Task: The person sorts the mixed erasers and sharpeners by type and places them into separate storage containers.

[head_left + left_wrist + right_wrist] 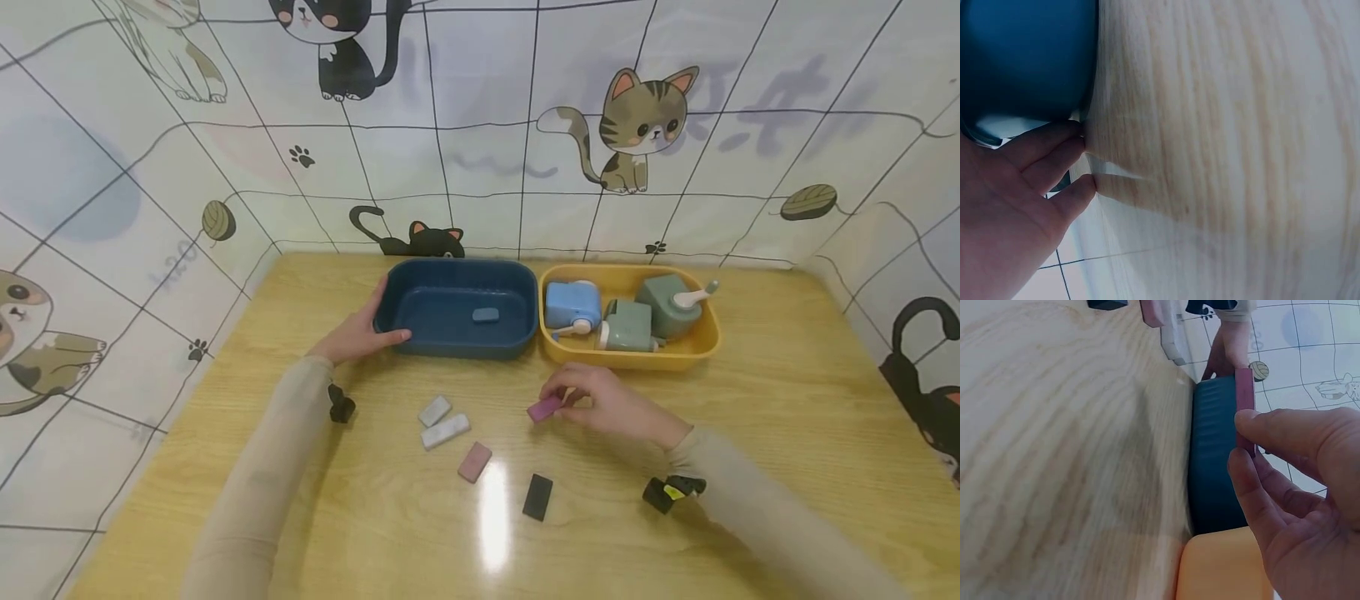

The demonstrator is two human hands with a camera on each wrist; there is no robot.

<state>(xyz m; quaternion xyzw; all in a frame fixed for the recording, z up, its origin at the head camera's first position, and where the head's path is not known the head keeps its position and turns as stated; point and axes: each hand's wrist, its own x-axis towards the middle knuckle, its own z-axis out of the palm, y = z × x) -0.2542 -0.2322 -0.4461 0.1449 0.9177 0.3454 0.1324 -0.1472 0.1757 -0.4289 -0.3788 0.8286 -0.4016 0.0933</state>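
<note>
My left hand (360, 333) holds the left end of a dark blue bin (465, 348), thumb at the front rim and fingers along the outer end wall. In the left wrist view its fingertips reach the wooden tabletop beside the bin (1029, 56). Inside the bin lies a small blue block (486, 315). Between thumb and fingertips my right hand (600, 404) pinches a flat purple block (544, 408), raised in front of the bins. The right wrist view shows this block (1244, 400) on edge, the remaining fingers bent below it.
Beside the blue bin stands a yellow bin (622, 360) with a blue pump bottle (572, 304) and two green ones (628, 325). Two white blocks (445, 431), a pink block (475, 462) and a black block (537, 497) lie on the table (360, 517). A cat-print sheet (487, 158) hangs behind.
</note>
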